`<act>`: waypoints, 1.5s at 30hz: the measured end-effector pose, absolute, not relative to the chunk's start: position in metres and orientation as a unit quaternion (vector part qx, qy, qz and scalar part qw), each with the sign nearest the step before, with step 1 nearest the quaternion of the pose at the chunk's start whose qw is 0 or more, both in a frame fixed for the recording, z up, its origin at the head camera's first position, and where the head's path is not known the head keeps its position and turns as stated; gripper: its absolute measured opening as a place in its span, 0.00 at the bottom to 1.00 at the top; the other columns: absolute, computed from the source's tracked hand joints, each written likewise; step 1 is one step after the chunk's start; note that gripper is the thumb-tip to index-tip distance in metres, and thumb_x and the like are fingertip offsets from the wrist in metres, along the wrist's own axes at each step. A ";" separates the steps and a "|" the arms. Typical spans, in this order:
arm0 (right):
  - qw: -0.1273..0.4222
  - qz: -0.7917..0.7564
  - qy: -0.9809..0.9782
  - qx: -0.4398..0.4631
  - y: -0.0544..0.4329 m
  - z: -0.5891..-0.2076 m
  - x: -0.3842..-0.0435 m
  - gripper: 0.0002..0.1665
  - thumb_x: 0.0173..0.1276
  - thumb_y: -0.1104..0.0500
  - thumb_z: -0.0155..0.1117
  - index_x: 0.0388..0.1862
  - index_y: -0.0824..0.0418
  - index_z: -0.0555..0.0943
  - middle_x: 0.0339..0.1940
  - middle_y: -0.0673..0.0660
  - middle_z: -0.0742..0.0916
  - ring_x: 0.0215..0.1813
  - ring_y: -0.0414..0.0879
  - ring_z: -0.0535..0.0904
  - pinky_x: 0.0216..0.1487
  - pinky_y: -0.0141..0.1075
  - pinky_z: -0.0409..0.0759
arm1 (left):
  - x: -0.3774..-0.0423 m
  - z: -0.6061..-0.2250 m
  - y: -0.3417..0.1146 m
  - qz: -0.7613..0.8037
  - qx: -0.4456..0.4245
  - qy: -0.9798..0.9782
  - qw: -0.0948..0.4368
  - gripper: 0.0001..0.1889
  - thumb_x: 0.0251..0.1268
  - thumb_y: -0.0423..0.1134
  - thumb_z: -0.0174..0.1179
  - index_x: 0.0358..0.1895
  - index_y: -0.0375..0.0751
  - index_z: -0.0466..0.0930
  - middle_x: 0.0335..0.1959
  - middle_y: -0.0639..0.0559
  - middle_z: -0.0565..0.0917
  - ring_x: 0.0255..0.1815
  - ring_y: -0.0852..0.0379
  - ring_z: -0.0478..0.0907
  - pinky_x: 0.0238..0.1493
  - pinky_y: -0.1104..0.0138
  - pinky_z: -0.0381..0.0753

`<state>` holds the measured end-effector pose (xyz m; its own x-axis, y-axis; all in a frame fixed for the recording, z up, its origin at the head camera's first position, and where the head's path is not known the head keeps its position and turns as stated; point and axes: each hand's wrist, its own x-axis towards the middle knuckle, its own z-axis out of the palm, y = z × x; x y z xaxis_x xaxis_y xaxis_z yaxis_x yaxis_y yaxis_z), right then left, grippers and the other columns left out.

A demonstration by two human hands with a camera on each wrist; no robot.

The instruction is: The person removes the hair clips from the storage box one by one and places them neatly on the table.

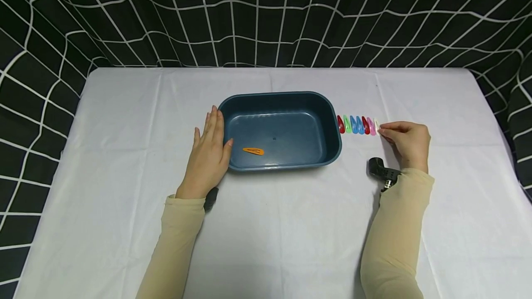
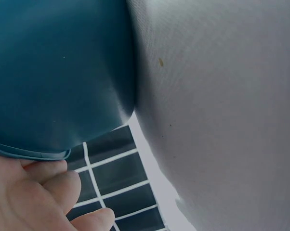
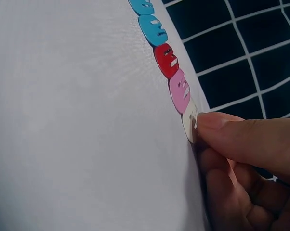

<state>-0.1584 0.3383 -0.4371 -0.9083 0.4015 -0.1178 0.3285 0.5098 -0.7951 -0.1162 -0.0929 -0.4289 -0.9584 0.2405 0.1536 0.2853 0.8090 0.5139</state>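
Note:
A row of snap hair clips lies on the white cloth beside the basin's right side. From the basin outward come a red clip [image 1: 341,124], a green one [image 1: 347,124], two blue ones [image 3: 153,30], another red one [image 3: 166,61] and a pink one [image 3: 179,92]. At the outer end my right hand [image 1: 407,144] pinches a white hair clip [image 3: 189,127] between thumb and fingers, against the pink one. My left hand [image 1: 206,160] rests with straight fingers on the left rim of the blue-grey plastic basin [image 1: 282,168]. An orange hair clip [image 1: 253,151] lies inside the basin.
The white cloth [image 1: 291,234] covers the table. Black fabric with a white grid [image 1: 266,22] hangs behind the far edge and along both sides. A black wrist camera [image 1: 382,170] sticks out from the right sleeve, low over the cloth.

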 end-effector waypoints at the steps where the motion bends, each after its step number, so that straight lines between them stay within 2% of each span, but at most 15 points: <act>1: 0.042 0.444 -0.870 -0.209 0.338 -0.437 -0.159 0.04 0.56 0.64 0.72 0.31 0.62 0.89 0.14 0.30 0.80 0.21 0.26 0.74 0.24 0.19 0.72 | -0.116 -0.429 -0.093 -0.276 -0.138 -0.950 0.041 0.33 0.74 0.41 0.45 0.72 0.27 0.44 0.75 0.39 0.42 0.75 0.45 0.41 0.67 0.41 0.44; 10: 0.042 0.446 -0.868 -0.214 0.337 -0.437 -0.160 0.02 0.56 0.64 0.71 0.28 0.58 0.89 0.14 0.30 0.79 0.21 0.26 0.74 0.25 0.19 0.72 | -0.116 -0.429 -0.093 -0.278 -0.136 -0.950 0.038 0.32 0.74 0.40 0.45 0.72 0.27 0.44 0.76 0.40 0.41 0.75 0.45 0.41 0.68 0.42 0.43; 17: 0.041 0.560 -0.795 -0.230 0.337 -0.435 -0.158 0.11 0.57 0.69 0.69 0.21 0.54 0.86 0.17 0.40 0.84 0.22 0.30 0.78 0.26 0.21 0.75 | -0.116 -0.429 -0.093 -0.278 -0.138 -0.950 0.040 0.33 0.74 0.41 0.45 0.72 0.27 0.44 0.76 0.39 0.41 0.75 0.44 0.41 0.67 0.41 0.43; 23: 0.057 0.656 -0.716 -0.231 0.334 -0.434 -0.158 0.13 0.56 0.75 0.66 0.20 0.60 0.86 0.17 0.47 0.85 0.22 0.35 0.81 0.27 0.24 0.78 | -0.116 -0.430 -0.093 -0.278 -0.139 -0.949 0.043 0.33 0.74 0.40 0.46 0.72 0.27 0.44 0.76 0.39 0.42 0.75 0.44 0.42 0.67 0.41 0.43; 30: 0.066 0.705 -0.669 -0.226 0.328 -0.426 -0.158 0.12 0.57 0.77 0.64 0.22 0.64 0.86 0.20 0.52 0.86 0.24 0.38 0.83 0.31 0.28 0.80 | -0.116 -0.430 -0.094 -0.277 -0.139 -0.950 0.043 0.33 0.74 0.40 0.46 0.72 0.27 0.44 0.76 0.40 0.42 0.75 0.45 0.41 0.67 0.41 0.44; 40: 0.051 0.754 -0.639 -0.142 0.317 -0.407 -0.158 0.06 0.56 0.77 0.65 0.28 0.71 0.85 0.26 0.57 0.87 0.32 0.43 0.85 0.34 0.32 0.81 | -0.116 -0.430 -0.094 -0.279 -0.140 -0.949 0.045 0.33 0.73 0.40 0.46 0.72 0.27 0.44 0.75 0.39 0.42 0.75 0.44 0.42 0.67 0.41 0.44; 45: 0.045 0.756 -0.644 -0.108 0.304 -0.396 -0.157 0.06 0.57 0.77 0.64 0.29 0.70 0.85 0.27 0.57 0.87 0.32 0.43 0.85 0.35 0.31 0.81 | -0.116 -0.430 -0.094 -0.279 -0.141 -0.949 0.046 0.33 0.73 0.40 0.46 0.72 0.27 0.44 0.76 0.39 0.42 0.75 0.44 0.42 0.67 0.41 0.44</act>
<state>-0.1571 0.3040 -0.3961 -0.9725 0.2074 -0.1061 0.0716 -0.1673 -0.9833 -0.1156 -0.0937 -0.4300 -0.9560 0.2419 0.1659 0.2932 0.8048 0.5161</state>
